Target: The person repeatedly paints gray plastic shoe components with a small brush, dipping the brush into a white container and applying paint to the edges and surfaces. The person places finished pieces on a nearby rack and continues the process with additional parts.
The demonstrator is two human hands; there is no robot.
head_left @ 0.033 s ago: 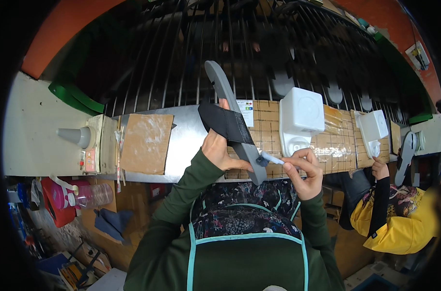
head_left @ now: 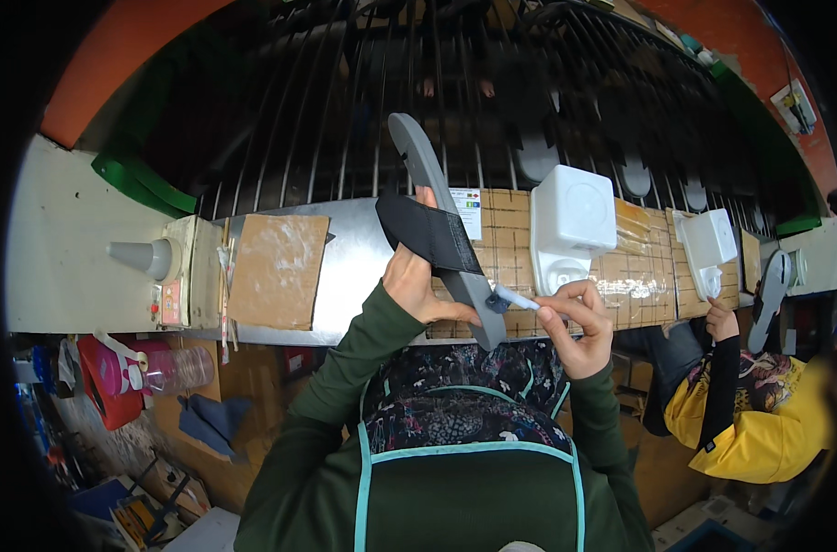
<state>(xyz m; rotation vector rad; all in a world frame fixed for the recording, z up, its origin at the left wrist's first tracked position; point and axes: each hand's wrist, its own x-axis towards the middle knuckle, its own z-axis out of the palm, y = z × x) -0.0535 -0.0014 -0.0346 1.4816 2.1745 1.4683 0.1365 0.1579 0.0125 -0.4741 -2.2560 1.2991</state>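
My left hand (head_left: 413,283) grips a grey-soled sandal (head_left: 424,167) with a wide black strap (head_left: 428,237). It holds the sandal on edge in front of me, its long sole slanting from far to near. Some fingers reach through under the strap, and the thumb presses near the sole's close end. Between thumb and fingers of my right hand (head_left: 577,329) is a small brush (head_left: 518,298) with a pale handle and dark bristles. Its bristle tip meets the sole's edge, just on the near side of the strap.
Beyond the bench runs a rack of metal rods (head_left: 345,120). A white plastic container (head_left: 573,213) stands on the cardboard-covered bench to my right. A stained cardboard sheet (head_left: 279,273) lies at left, beside a grey cone (head_left: 143,259). At right, a co-worker in yellow (head_left: 759,432) holds another sandal (head_left: 771,299).
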